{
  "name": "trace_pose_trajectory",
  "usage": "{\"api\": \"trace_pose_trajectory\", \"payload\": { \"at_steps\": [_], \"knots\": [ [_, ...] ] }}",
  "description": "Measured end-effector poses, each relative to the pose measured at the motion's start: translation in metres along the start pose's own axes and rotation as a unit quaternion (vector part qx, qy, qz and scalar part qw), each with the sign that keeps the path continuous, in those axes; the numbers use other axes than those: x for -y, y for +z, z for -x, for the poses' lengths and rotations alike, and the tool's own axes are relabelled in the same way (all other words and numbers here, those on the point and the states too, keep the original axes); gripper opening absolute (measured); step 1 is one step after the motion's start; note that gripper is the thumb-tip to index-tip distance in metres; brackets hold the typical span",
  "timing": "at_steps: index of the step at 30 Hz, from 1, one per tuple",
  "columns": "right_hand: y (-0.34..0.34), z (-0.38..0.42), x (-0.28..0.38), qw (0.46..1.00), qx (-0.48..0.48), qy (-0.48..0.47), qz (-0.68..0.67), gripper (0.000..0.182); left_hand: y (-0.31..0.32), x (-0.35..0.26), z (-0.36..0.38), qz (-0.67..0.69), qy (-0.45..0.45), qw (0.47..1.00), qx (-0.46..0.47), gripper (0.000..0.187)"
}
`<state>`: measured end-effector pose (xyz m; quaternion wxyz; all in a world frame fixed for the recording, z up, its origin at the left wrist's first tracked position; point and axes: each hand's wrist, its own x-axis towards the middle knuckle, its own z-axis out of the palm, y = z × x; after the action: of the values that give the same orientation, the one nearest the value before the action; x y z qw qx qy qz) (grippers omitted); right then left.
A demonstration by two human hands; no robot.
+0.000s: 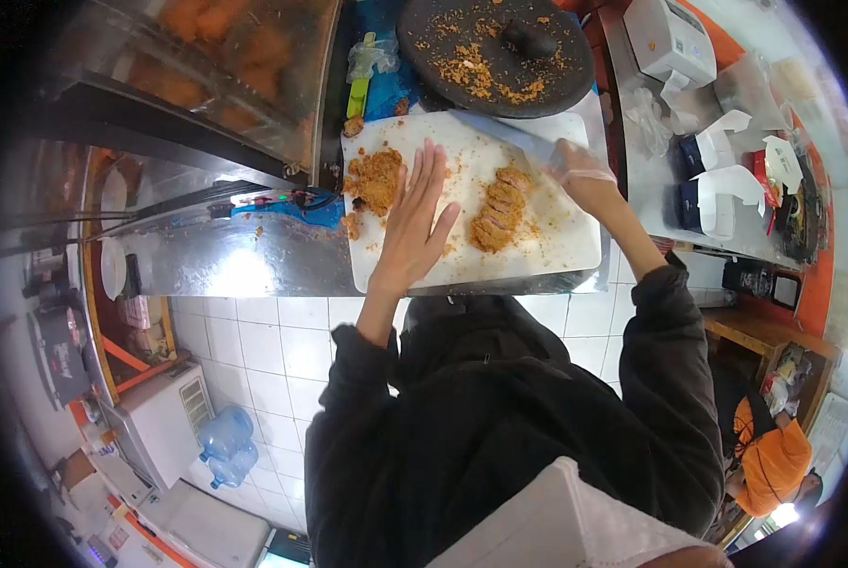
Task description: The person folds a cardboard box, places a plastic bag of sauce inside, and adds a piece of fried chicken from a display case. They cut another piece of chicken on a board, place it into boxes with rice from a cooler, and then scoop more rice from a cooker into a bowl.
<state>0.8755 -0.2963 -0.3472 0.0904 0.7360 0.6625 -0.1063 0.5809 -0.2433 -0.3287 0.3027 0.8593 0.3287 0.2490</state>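
Observation:
My right hand [580, 173], in a clear plastic glove, is closed round the handle of a knife [509, 135], its blade pointing left across the back of the white cutting board [424, 265]. My left hand [416, 225] is open and flat, fingers stretched, at the board's left part. Just left of its fingers sits a piece of breaded fried chicken [376, 183]. A second fried chicken piece [498, 210], cut into several slices, rests on the board between my two hands. Crumbs lie scattered around both pieces.
Behind the board stands a dark stone mortar [495, 66] with a pestle [530, 42] and crumbs. A glass case [225, 57] is at the left. Open boxes [719, 204] and a white printer [670, 43] stand on the right counter. A person in orange [774, 464] is at lower right.

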Motion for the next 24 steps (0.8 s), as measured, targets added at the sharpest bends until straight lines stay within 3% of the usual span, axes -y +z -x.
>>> {"api": "trace_pose_trajectory", "payload": {
  "at_steps": [2,3,5,7,10,13,15,16,18,20,24],
  "knots": [
    [0.003,0.011,0.01,0.98,-0.2,-0.015,-0.014,0.067,-0.014,0.003,0.027,0.04,-0.018,0.999,0.012,0.062],
    [0.0,0.024,0.021,0.981,-0.195,-0.012,-0.014,0.067,-0.019,0.008,0.044,0.027,-0.04,0.999,0.017,0.06],
    [-0.01,0.048,0.052,0.946,-0.263,-0.049,-0.181,0.078,-0.023,0.024,0.075,0.018,-0.06,0.998,0.022,0.059],
    [0.012,0.05,0.089,0.974,-0.197,-0.109,0.024,0.085,-0.017,0.042,0.099,0.109,-0.12,0.987,-0.017,0.058],
    [0.033,0.046,0.123,0.986,-0.139,-0.047,0.079,0.087,-0.05,0.008,0.09,0.115,-0.172,0.978,0.01,0.057],
    [0.046,0.0,0.108,0.99,-0.129,0.055,0.018,0.09,-0.048,0.018,0.096,0.118,-0.141,0.983,0.024,0.056],
    [0.03,0.0,0.094,0.979,-0.176,0.016,-0.098,0.065,-0.05,0.014,0.091,0.123,-0.137,0.982,0.048,0.056],
    [0.028,-0.001,0.089,0.965,-0.235,0.015,-0.111,0.061,-0.05,0.011,0.09,0.115,-0.14,0.982,0.051,0.055],
    [0.013,-0.013,0.084,0.97,-0.111,0.088,-0.197,0.084,-0.048,-0.001,0.083,0.113,-0.147,0.982,0.042,0.053],
    [0.056,-0.026,0.064,0.956,-0.259,0.005,-0.137,0.075,-0.032,-0.008,0.078,0.11,-0.118,0.987,0.019,0.051],
    [0.116,-0.059,0.062,0.907,-0.335,-0.004,-0.256,0.072,-0.008,-0.037,0.063,0.108,-0.095,0.99,0.011,0.055]
  ]
}}
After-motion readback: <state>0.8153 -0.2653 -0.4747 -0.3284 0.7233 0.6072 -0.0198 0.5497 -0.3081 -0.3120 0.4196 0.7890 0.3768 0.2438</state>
